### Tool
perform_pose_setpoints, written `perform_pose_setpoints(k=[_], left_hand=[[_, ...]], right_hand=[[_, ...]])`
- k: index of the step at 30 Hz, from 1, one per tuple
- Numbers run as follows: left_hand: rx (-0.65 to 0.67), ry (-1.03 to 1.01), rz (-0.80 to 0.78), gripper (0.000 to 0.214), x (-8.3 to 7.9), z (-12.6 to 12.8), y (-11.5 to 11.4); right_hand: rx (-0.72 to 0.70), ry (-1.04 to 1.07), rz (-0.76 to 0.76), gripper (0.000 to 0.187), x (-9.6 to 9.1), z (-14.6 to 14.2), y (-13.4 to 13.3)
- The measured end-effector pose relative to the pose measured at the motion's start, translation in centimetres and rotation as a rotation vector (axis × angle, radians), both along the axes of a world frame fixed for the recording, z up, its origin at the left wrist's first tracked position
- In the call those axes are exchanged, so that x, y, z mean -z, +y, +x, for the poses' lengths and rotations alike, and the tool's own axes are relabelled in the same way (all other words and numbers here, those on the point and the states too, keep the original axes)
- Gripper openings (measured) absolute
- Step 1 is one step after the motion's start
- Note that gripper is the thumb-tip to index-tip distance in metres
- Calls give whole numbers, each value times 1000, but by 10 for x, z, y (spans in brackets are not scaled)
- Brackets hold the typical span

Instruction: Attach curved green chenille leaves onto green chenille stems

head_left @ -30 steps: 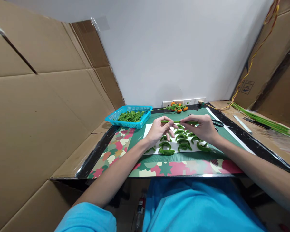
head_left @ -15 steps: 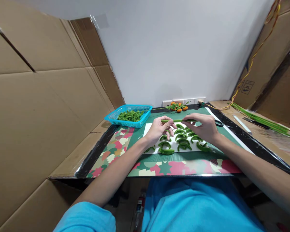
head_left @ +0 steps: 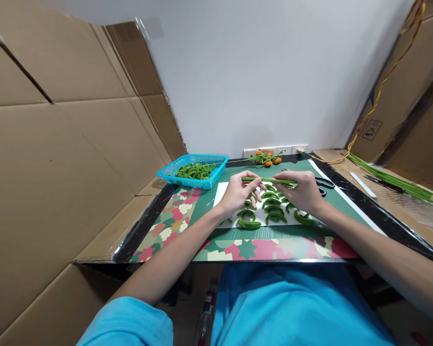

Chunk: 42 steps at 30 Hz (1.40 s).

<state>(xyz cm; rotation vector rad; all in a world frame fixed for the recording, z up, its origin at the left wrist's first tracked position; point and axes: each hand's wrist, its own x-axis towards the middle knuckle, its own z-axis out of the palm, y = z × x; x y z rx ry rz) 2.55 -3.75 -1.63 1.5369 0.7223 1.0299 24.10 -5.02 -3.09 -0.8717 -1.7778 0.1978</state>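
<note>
A straight green pipe cleaner (head_left: 268,180) is held level between both hands above the table. My left hand (head_left: 239,193) pinches its left end with thumb and forefinger. My right hand (head_left: 302,192) grips its right part, fingers curled round it. Under the hands lies a white sheet (head_left: 221,191) covered with several bent green pipe-cleaner pieces (head_left: 273,215).
A blue basket (head_left: 191,174) with more green pieces stands at the back left. Orange and green flowers (head_left: 266,159) lie by the wall sockets. Black scissors (head_left: 325,183) rest right of my hands. Long green stems (head_left: 393,180) lie on cardboard at right. Cardboard walls stand on both sides.
Both hands kept hold of the green pipe cleaner and shifted only slightly; the right hand's fingers closed a little nearer along it.
</note>
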Motion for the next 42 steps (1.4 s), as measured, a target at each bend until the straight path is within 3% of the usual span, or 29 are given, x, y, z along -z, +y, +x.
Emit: perform_pose_setpoints(k=[6,12,19,24,29,34,42], left_hand=[[-64,-18,22,49,-1,3,-2],[-42,26,55,51,0,3,-3],[-92,71,111,44,-1,5,-8],[-66,82,106,43,-5,6,-10],[-5,81,50,43,-4,4,-10],[30,76,41,42,-6,1,-9],[143,117,-8,40,-18,-4,-15]], right_hand=[[-233,197,-304,40,-5,-10,-8],[-221,217,-354,55,-5,-13,-7],[43,-182,-23,43,2,-12,-8],[117,-361,111,33,4,-11,-11],[41,-458,205,23,0,-6,-12],[9,-535,332,26,-3,-2,-10],[-119,-507,371,24,-6,-1,-10]])
